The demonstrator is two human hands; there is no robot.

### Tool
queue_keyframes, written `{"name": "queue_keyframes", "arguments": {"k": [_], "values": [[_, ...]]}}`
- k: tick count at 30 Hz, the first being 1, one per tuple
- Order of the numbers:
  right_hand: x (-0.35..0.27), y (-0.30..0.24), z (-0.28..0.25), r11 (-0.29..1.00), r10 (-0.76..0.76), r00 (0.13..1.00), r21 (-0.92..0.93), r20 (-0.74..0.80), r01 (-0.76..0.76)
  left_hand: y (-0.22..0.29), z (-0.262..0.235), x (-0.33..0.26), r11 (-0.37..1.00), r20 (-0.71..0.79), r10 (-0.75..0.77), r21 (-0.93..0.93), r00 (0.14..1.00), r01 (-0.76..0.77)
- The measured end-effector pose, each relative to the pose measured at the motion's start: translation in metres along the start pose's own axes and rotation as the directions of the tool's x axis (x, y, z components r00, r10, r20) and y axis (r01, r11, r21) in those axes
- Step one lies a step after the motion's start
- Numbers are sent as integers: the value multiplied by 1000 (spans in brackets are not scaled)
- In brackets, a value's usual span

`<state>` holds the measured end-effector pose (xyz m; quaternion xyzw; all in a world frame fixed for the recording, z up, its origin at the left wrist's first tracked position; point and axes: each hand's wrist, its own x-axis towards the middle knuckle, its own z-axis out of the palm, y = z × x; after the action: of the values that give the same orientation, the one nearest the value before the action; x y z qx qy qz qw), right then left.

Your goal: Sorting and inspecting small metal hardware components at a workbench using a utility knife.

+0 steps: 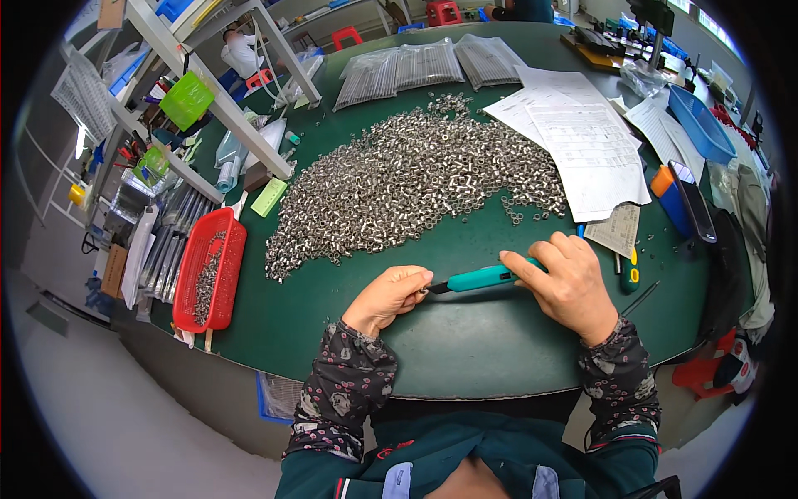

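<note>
My right hand is closed around the handle of a teal utility knife, which points left with its dark tip end towards my other hand. My left hand pinches a small metal sleeve between thumb and fingers, right at the knife's tip. The fingers hide most of that piece. Beyond both hands, a wide heap of small shiny metal sleeves spreads over the green tabletop.
A red basket with some metal sleeves stands at the left edge. Paper sheets lie right of the heap, near a phone and a yellow-green handled tool. Bagged rods lie at the back. A shelf frame rises at left.
</note>
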<state>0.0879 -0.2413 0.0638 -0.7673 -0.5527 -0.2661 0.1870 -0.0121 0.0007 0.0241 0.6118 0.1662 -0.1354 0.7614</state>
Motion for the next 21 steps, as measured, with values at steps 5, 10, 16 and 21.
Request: {"name": "queue_keyframes", "arguments": {"k": [5,10,16,21], "values": [[2,0,-3,992,-60,997,-116,-57,53,1,2,0,999,20,-4,48,1000,3],[2,-1,0,960,-201,953,-239,-226,146,1,2,1,999,18,30,38,999,-31],[-7,-3,11,947,276,958,194,-83,-256,-7,-4,6,954,-67,214,-201,975,-223],[-15,-7,14,774,424,876,411,231,-483,-9,-3,11,852,-113,357,-368,927,-373]]}}
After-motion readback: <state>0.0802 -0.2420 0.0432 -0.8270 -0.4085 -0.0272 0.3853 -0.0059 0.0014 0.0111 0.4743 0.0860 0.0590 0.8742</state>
